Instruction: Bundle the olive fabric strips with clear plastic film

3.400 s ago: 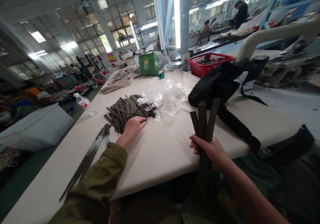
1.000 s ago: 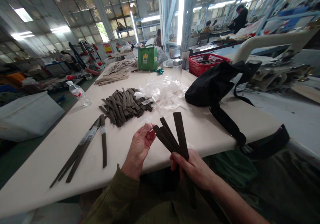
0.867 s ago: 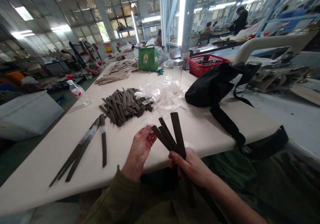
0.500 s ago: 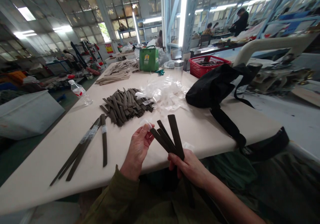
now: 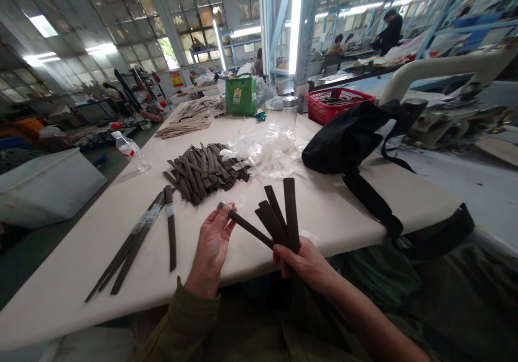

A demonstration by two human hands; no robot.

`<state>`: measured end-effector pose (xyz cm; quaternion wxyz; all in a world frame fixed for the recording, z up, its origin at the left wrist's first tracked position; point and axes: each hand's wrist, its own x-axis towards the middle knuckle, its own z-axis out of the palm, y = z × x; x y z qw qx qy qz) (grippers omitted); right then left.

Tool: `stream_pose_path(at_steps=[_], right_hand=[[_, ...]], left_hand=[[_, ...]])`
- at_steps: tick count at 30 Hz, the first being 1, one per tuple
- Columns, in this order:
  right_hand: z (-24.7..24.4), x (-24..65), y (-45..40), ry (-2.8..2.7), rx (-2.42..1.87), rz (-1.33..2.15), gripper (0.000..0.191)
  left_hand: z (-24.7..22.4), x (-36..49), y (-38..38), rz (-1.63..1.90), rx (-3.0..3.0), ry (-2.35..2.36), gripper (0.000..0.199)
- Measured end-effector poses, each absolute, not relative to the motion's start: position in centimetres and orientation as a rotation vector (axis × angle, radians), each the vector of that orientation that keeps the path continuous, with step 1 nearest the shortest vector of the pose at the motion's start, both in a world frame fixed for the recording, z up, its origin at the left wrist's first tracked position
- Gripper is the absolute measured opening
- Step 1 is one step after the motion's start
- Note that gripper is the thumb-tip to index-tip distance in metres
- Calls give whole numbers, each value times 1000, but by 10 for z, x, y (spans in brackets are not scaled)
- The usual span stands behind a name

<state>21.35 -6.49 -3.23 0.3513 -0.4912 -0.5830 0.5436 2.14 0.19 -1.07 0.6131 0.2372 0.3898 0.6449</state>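
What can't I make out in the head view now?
Head view:
Long, flat, dark-brown strips: lower ends, lost in shadow below the right hand.
One pinched strip: part near tip, covered by the left hand.
Green boxy bag: contents, hidden by its front; label, too small.

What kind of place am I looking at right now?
Most likely a sewing workshop or factory floor. The table carries piled dark strips, what looks like a sewing machine stands at the right, and a person stands further back.
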Motion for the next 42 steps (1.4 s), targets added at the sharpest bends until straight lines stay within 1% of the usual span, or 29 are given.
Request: stream_pose_path(at_steps=[3,6,8,10,12,14,16,18,20,23,25,28,31,33,35,37,39,42], right_hand=[[-27,210,-68,-1554,-1321,1281,31],[-18,202,-62,-1596,-1336,1136,31],[-15,196,-58,-1603,-1325,1096,31],[-15,192,-55,-1619,-1327,1099,32],[-18,189,-55,-1641,-1329,1122,31],[-20,186,-56,-1645,-1313,1136,32],[-21,184,-56,-1642,-1288,1102,32],[-22,184,-55,-1648,-1268,1055,32],[-22,184,-56,-1662,-1259,1043,31],[-23,186,-58,-1693,-1264,1075,32],[-25,186,-59,-1700,-1265,1086,32],[-28,185,-59,-1680,-1265,1074,32],[-30,185,-58,-1675,-1249,1061,32],[-30,185,-59,-1688,-1245,1062,32],[-30,185,-59,-1705,-1257,1055,31],[-29,184,-59,-1715,-1269,1043,30],[-29,183,-58,-1707,-1266,1047,31],[-31,180,-56,-1685,-1240,1060,33]], left_hand=[[-24,25,-8,1410,579,921,21],[-39,41,-25,1214,752,928,23],[-40,46,-30,1140,816,911,25],[-33,43,-27,1211,796,882,28],[-24,36,-20,1368,740,880,30],[-20,34,-19,1443,726,897,27],[-25,37,-25,1353,766,914,21],[-31,43,-33,1198,808,906,24],[-33,42,-33,1191,802,903,26],[-22,29,-20,1465,700,879,26],[-16,24,-13,1563,626,873,26],[-23,31,-20,1403,631,880,22],[-34,41,-32,1223,677,851,24],[-31,37,-29,1298,658,833,26],[-21,27,-17,1465,606,817,32],[-12,20,-6,1560,558,816,31],[-11,22,-6,1504,550,841,27],[-25,41,-26,1351,576,845,26]])
